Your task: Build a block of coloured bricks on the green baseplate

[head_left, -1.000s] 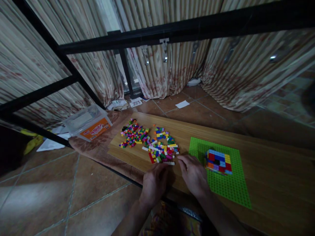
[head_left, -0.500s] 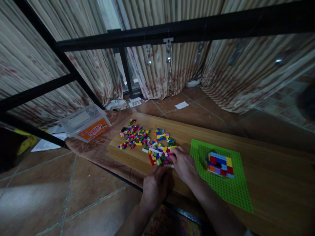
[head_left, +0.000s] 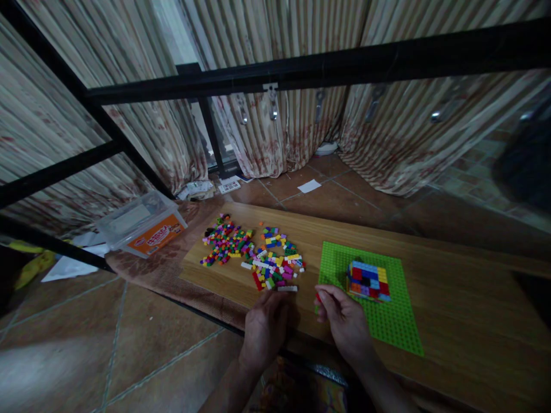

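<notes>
My right hand [head_left: 344, 318] is closed in a pinch on a small red brick [head_left: 318, 297], just left of the green baseplate [head_left: 402, 318]. On that plate stands a block-shaped build [head_left: 371, 281] of red, blue, yellow and orange bricks with a dark hole in its top. My left hand [head_left: 264, 321] rests at the table's front edge with curled fingers, beside a white long brick [head_left: 287, 288]; whatever its fingers may hold is hidden. Loose bricks [head_left: 275, 264] in many colours lie just beyond it, and a denser pile [head_left: 226, 241] spreads farther left.
The wooden tabletop [head_left: 451, 287] extends to the right. A clear plastic box [head_left: 142, 223] with an orange label sits on brown cloth [head_left: 181, 281] at the left. Black metal bars [head_left: 301, 69] cross in front of striped curtains [head_left: 267, 137]. Paper [head_left: 309, 186] lies on the tiled floor.
My right hand has moved right, away from the loose bricks to the baseplate's left edge, with the red brick now showing in its fingers. My left hand has stayed near the front edge.
</notes>
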The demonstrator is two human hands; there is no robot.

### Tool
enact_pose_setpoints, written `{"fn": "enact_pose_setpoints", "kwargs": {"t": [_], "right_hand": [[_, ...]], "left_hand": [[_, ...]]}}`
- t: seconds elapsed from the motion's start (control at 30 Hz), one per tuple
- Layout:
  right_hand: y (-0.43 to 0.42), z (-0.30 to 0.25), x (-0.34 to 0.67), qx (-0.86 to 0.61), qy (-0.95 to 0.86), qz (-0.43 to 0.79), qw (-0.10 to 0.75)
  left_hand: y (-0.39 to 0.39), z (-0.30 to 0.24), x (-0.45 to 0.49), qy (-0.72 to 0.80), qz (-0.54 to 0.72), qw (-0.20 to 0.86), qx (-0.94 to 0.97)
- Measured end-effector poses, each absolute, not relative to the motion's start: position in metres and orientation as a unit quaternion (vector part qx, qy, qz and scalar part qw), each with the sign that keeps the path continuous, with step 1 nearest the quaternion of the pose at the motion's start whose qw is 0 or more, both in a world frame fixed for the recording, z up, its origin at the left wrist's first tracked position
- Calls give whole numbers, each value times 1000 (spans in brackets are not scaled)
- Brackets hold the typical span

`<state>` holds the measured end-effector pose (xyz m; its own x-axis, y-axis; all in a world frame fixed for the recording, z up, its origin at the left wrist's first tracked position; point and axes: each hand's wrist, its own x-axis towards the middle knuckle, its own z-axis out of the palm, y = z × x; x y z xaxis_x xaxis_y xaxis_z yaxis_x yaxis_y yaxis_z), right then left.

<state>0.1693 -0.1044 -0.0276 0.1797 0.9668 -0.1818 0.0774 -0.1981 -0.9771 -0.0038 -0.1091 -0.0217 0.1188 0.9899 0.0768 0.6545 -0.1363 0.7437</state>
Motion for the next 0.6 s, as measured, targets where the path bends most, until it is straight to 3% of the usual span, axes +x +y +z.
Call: {"fn": "enact_pose_setpoints", "kwargs": {"t": [0.37, 0.6], "right_hand": [[-122, -35, 180, -594, -489, 445, 459], [-89, -29, 170, -622, -667, 224, 345]], "left_hand": [[-110, -24, 2, 599, 301, 237, 703], [-100, -18, 5, 617, 308, 210, 693]]}}
